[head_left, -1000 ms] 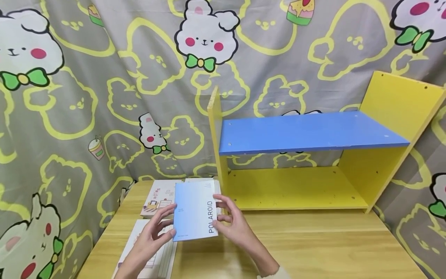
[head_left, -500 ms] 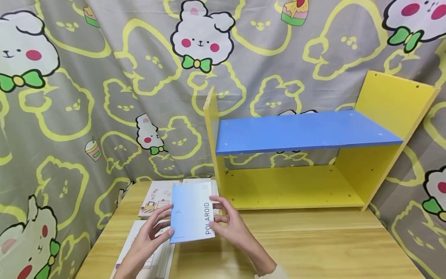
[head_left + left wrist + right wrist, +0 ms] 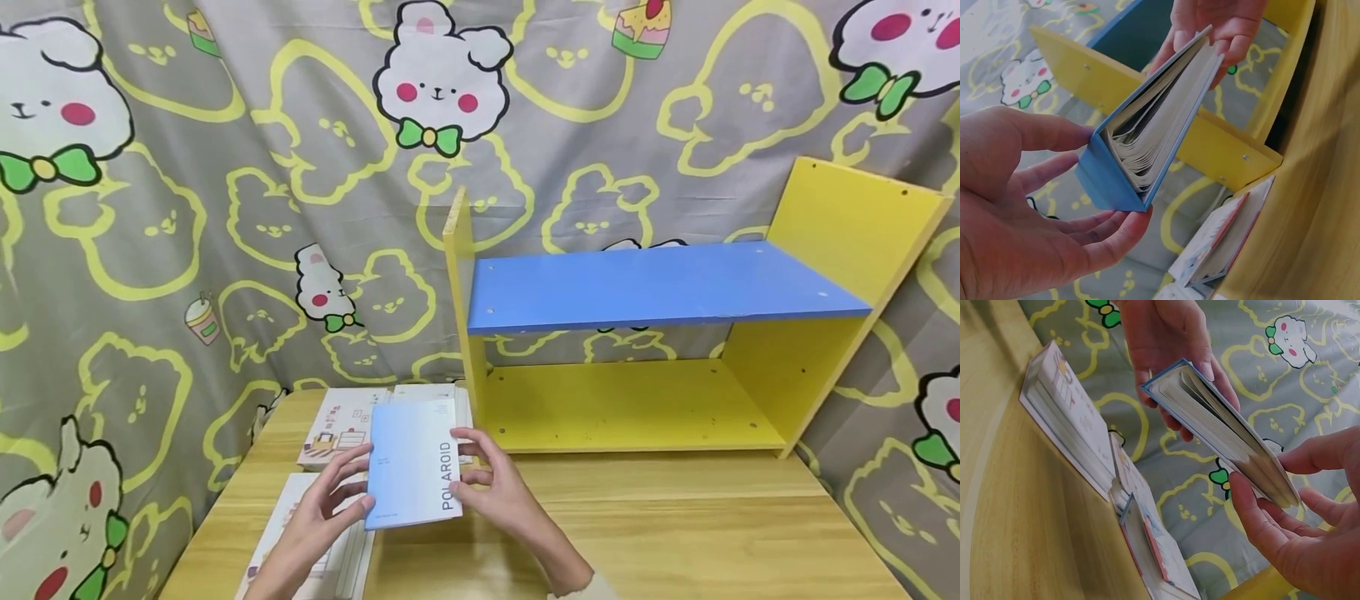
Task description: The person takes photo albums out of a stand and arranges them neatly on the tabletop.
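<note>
A small hardcover book [image 3: 412,467], fading from blue to white with POLAROID printed along one edge, is held up above the wooden table in the head view. My left hand [image 3: 318,512] grips its blue spine side, thumb on one face and fingers on the other, as the left wrist view shows for this hand [image 3: 1054,200]. The opposite edge is pinched by my right hand [image 3: 498,492], thumb against fingers. In the right wrist view, the pages of the book [image 3: 1222,434] fan slightly apart between the covers. Both hands are off the table.
White illustrated books lie in stacks on the table's left side: a near stack [image 3: 341,550] and a back stack [image 3: 337,425]. Behind the held book are more books [image 3: 423,390], mostly hidden. A yellow shelf unit [image 3: 630,400] with a blue board [image 3: 660,283] stands right. A patterned curtain [image 3: 247,200] hangs behind.
The book has come down slightly with both hands, whose hold looks the same. The head view has shifted a little. The stacks and shelf stay put.
</note>
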Action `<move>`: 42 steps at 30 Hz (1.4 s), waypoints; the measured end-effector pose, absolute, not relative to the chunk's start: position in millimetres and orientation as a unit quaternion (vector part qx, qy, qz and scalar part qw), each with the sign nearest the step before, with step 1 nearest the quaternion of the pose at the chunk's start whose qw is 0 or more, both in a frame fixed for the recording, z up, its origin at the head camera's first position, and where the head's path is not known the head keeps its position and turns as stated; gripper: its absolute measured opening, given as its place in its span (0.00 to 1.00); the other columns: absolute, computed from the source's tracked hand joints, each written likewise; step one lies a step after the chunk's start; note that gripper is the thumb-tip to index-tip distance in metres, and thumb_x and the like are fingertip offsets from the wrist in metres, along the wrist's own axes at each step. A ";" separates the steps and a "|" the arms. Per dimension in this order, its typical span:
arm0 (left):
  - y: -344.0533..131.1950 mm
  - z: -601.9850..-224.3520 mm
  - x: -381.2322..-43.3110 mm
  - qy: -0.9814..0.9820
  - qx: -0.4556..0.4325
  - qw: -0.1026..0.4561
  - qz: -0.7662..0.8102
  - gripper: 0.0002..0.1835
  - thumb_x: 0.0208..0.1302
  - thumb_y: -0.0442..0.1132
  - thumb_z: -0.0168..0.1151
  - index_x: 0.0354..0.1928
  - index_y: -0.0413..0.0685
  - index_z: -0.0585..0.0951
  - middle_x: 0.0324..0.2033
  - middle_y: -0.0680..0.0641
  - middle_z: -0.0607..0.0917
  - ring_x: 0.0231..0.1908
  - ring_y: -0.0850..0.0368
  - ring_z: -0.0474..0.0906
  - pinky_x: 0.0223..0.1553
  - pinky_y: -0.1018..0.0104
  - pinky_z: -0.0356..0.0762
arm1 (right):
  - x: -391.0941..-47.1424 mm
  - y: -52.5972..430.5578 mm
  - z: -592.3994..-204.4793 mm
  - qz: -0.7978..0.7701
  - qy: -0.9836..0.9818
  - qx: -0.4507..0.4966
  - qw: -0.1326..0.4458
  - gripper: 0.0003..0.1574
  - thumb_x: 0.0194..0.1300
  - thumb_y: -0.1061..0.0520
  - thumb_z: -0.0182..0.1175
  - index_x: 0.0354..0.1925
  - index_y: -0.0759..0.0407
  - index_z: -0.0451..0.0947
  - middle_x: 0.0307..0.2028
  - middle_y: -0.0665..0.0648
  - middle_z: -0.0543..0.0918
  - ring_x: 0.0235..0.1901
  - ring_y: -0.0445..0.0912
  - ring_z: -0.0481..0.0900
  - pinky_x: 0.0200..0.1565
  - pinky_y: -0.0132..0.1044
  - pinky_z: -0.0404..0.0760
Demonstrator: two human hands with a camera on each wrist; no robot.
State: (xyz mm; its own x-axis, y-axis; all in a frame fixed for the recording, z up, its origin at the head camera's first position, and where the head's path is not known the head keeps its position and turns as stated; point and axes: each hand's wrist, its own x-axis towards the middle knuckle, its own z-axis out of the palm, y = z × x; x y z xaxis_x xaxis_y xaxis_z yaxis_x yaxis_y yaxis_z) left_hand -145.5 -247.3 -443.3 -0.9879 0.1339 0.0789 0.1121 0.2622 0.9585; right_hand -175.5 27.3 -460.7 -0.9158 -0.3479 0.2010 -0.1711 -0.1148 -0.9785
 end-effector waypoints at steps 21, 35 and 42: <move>-247.0 -444.6 -147.5 0.795 0.073 0.033 0.602 0.34 0.69 0.37 0.68 0.74 0.57 0.68 0.67 0.38 0.73 0.60 0.42 0.75 0.53 0.66 0.80 | -177.8 30.7 -458.7 -0.714 0.671 -0.180 0.087 0.38 0.62 0.69 0.65 0.68 0.56 0.68 0.59 0.65 0.74 0.39 0.53 0.87 0.40 0.42 0.89; -249.1 -457.2 -146.7 0.795 0.058 0.062 0.601 0.34 0.69 0.38 0.67 0.75 0.58 0.67 0.70 0.38 0.69 0.60 0.41 0.74 0.52 0.64 0.80 | -177.2 33.6 -467.7 -0.687 0.697 -0.176 0.105 0.38 0.61 0.68 0.67 0.68 0.57 0.67 0.59 0.66 0.73 0.35 0.51 0.87 0.41 0.51 0.89; -251.0 -465.4 -144.8 0.798 0.030 0.073 0.598 0.36 0.68 0.38 0.68 0.75 0.61 0.67 0.69 0.39 0.70 0.58 0.44 0.75 0.50 0.63 0.81 | -177.8 31.3 -473.6 -0.682 0.699 -0.178 0.122 0.39 0.60 0.70 0.67 0.68 0.58 0.67 0.58 0.66 0.73 0.35 0.50 0.87 0.40 0.46 0.89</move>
